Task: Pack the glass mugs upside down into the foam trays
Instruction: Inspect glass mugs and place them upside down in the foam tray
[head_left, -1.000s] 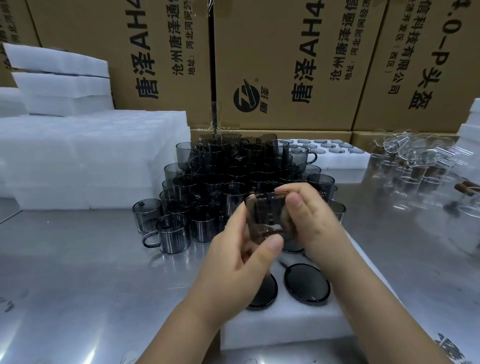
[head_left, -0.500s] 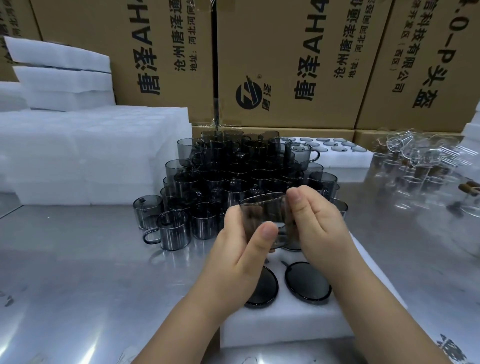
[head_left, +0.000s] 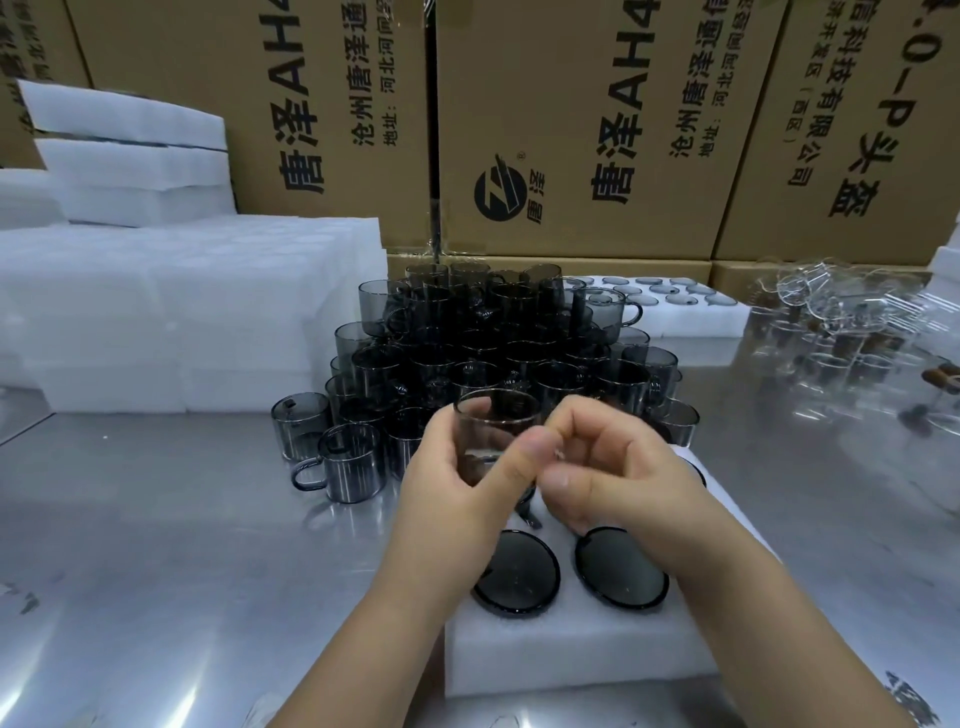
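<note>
While we are holding one glass mug (head_left: 493, 434) just above the foam tray (head_left: 571, 654), we are listing as follows.

- Left hand (head_left: 457, 499): fingers curling round the mug's wall, thumb lying across its front.
- Right hand (head_left: 618, 473): fingers curling in, tips bunching against the mug's right side. Whether they are pinching its handle, we cannot tell.
- Seated mugs (head_left: 621, 566): two, sitting bases up, side by side in the tray's near row.
- Stock pile (head_left: 493, 343): dark mugs, standing stacked on the metal table (head_left: 156, 571) just behind the tray.
- Step, as we are judging it: turning the mug mouth-down for seating.
- Handling advice: we are recommending a firm two-handed hold through the turn. We are then squaring the rim over a free pocket next to the seated pair and lowering it straight, never dropping it. Glass knocking glass is risking chips.
</note>
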